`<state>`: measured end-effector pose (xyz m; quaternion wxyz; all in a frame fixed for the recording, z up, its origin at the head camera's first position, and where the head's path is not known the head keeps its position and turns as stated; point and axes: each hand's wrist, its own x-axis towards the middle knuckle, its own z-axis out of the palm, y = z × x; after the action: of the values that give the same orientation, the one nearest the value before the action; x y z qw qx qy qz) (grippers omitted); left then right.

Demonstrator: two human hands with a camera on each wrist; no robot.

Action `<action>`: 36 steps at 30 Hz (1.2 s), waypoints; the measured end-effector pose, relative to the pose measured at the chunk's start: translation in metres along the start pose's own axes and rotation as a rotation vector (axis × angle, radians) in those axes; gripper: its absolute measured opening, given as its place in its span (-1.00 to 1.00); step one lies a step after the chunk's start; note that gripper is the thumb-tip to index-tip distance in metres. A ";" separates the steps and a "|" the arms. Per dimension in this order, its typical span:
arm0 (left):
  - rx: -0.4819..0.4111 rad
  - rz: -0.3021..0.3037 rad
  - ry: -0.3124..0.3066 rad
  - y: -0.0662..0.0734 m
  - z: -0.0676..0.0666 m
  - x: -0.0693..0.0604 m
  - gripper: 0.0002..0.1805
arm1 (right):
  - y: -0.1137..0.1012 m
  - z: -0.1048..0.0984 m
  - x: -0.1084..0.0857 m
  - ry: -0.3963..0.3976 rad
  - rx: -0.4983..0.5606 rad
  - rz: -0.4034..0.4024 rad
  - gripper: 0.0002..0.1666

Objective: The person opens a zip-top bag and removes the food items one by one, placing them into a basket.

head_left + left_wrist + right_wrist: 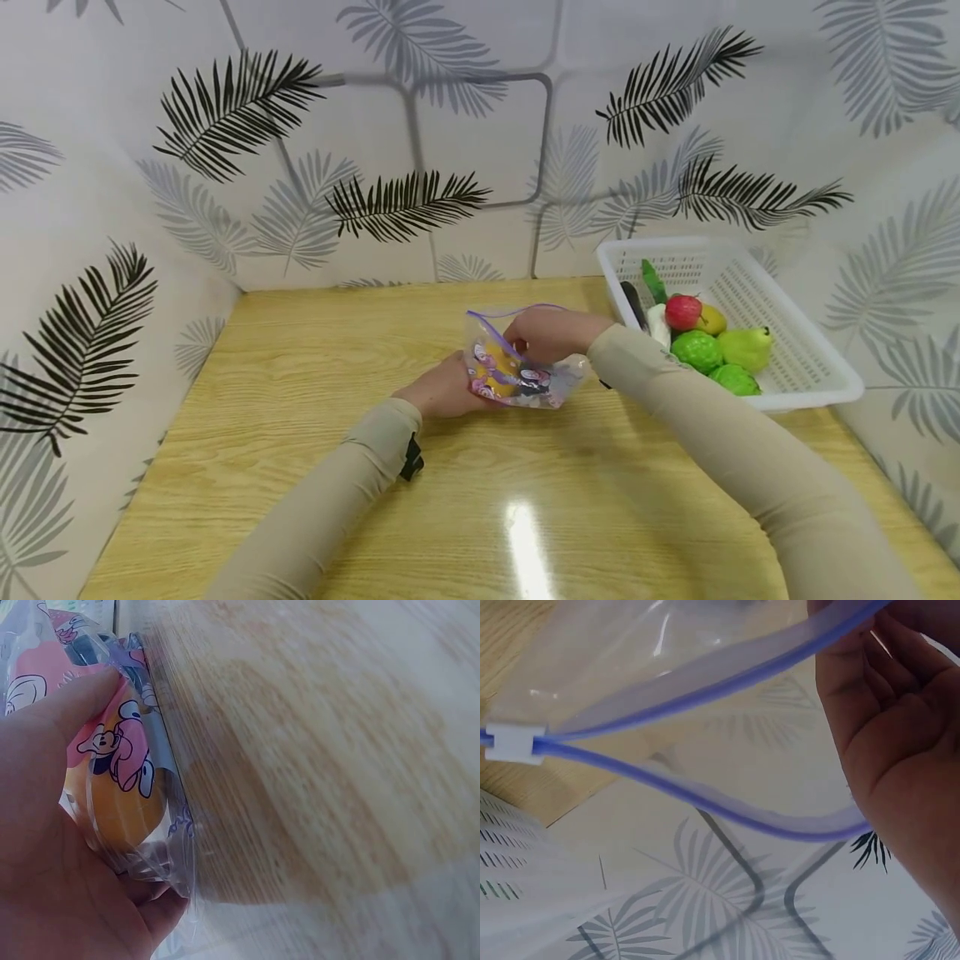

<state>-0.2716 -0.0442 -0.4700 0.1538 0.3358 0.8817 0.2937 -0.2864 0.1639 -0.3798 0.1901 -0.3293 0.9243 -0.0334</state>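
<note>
A clear zip bag (487, 375) with pink cartoon figures is held above the wooden table, its purple-edged mouth spread apart. Inside it lies a rounded orange-yellow thing (124, 817), whose kind I cannot tell. My left hand (447, 387) grips the bag's left side, the thumb across the printed front and fingertips showing under the lower edge. At the mouth, my right hand (551, 333) has curled fingers pinching the near rim; its fingertips are partly hidden. The right wrist view shows the purple zip strip (705, 694) running to those fingers, and a white slider (515, 743) at the strip's end.
At the right back stands a white perforated basket (806, 350) with several toy fruits and vegetables, among them a red apple (683, 312) and green cabbage-like pieces (697, 352). The right forearm passes over its near left corner. Leaf-patterned walls border the wooden table (300, 350).
</note>
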 end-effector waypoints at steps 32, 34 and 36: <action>0.102 -0.072 0.027 0.002 0.002 -0.003 -0.23 | -0.006 0.007 -0.014 -0.064 -0.108 0.026 -0.85; 0.109 -0.079 0.031 0.002 0.002 -0.004 -0.12 | -0.004 0.005 -0.018 -0.033 -0.104 0.000 -0.85; 0.105 -0.096 0.027 0.003 0.001 -0.004 -0.05 | -0.003 0.000 -0.024 0.003 -0.098 -0.019 -0.86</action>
<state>-0.2663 -0.0450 -0.4691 0.1380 0.2966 0.9129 0.2440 -0.2668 0.1764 -0.3714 0.1721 -0.3468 0.9220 0.0094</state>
